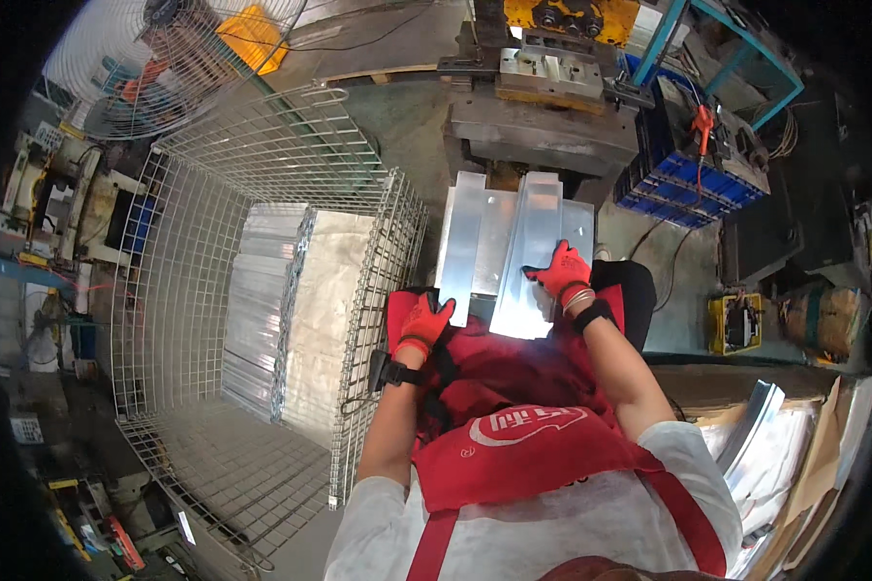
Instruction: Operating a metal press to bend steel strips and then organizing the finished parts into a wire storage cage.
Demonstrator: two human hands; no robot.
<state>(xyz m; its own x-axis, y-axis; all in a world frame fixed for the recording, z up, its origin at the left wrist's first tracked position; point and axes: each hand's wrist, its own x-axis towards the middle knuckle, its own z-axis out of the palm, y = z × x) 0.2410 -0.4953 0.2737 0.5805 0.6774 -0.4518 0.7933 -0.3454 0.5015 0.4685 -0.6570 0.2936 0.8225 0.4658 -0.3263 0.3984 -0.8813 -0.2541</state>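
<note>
Both my hands wear red work gloves with dark fingertips. My left hand [424,324] is closed at the near left edge of a long, flat silver metal strip [468,237], its thumb by the strip's edge; the fingers under it are hidden. To the right lies a small stack of similar metal strips [533,218], slightly fanned, with a bright glare on the near end. My right hand [562,269] grips this stack from its right side, fingers across the top. Beneath the strips is a pale grey flat surface [495,218] in front of my lap.
A large wire mesh cage [358,387] stands at my left, with stacked metal strips [257,300] and a beige sheet [329,281] inside. Ahead is a heavy press machine [543,131]. Blue crates [659,184] sit far right; a cardboard box [814,465] with strips is near right.
</note>
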